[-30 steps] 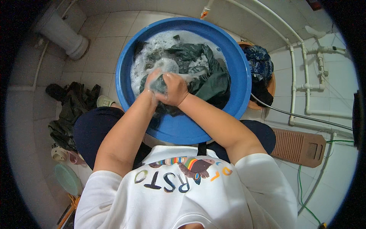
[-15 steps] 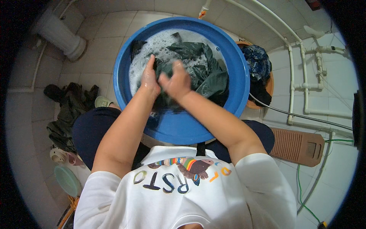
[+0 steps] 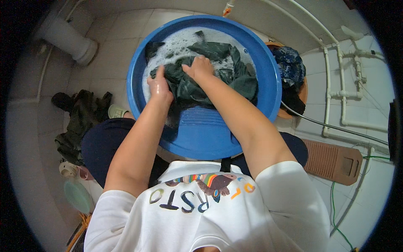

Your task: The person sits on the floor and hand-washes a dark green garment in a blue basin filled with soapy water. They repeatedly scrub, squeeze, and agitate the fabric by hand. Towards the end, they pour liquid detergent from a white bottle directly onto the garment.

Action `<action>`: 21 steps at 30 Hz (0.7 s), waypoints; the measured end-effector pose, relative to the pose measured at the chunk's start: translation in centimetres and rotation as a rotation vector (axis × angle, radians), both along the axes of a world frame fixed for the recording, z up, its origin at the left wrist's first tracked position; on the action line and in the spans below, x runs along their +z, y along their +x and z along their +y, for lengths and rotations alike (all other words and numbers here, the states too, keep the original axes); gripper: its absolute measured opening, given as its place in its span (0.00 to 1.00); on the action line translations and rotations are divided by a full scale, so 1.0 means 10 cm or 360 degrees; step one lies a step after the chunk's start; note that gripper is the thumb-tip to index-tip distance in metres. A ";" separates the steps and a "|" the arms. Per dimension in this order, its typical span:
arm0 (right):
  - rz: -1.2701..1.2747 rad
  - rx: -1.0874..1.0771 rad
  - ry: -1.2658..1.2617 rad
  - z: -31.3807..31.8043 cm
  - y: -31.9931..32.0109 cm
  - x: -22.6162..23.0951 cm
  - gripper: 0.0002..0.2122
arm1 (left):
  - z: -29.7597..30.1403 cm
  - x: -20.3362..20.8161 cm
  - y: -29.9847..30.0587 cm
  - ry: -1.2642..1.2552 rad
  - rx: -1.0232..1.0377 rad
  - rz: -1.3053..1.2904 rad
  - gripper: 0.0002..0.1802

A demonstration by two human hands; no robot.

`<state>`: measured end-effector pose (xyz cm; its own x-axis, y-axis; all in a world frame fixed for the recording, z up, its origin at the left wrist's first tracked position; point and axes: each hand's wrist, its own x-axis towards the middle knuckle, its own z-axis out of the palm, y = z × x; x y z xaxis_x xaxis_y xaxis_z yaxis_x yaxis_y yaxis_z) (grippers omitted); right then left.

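A bundle of wet dark green clothing lies in soapy water inside a large blue tub. My right hand is on top of the bundle, its fingers bent into the cloth and the thumb toward the left. At the bundle's left edge, my left hand is wet and sudsy, with the fingers it shows stretched out and apart; part of it is hidden against the cloth. Nearer to me, the ridged blue washboard surface of the tub shows below the clothing.
An orange basin with dark patterned clothes stands right of the tub. A brown washboard lies on the right, near white wall pipes and a grey hose. Dark clothing lies on the floor at left.
My hands have moved apart: the right one has gone up and right onto the cloth, the left one slightly down and left. The clothing is bunched differently, and more of the ridged surface shows.
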<state>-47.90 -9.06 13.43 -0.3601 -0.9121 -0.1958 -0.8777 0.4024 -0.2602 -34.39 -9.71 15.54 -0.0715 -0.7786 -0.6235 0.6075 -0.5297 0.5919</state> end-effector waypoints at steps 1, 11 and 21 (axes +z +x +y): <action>0.0148 0.0077 0.0069 -0.01 0.02 -0.04 0.26 | 0.07 -0.10 -0.04 -0.0049 -0.0032 -0.0261 0.31; -0.0282 -0.0322 0.0270 -0.34 -0.33 -0.36 0.11 | 0.05 -0.07 0.00 0.0028 -0.0283 -0.0283 0.35; -0.0850 0.0775 -0.1210 0.57 0.48 0.58 0.15 | -0.05 0.12 -0.01 -0.0063 -0.0465 0.0549 0.26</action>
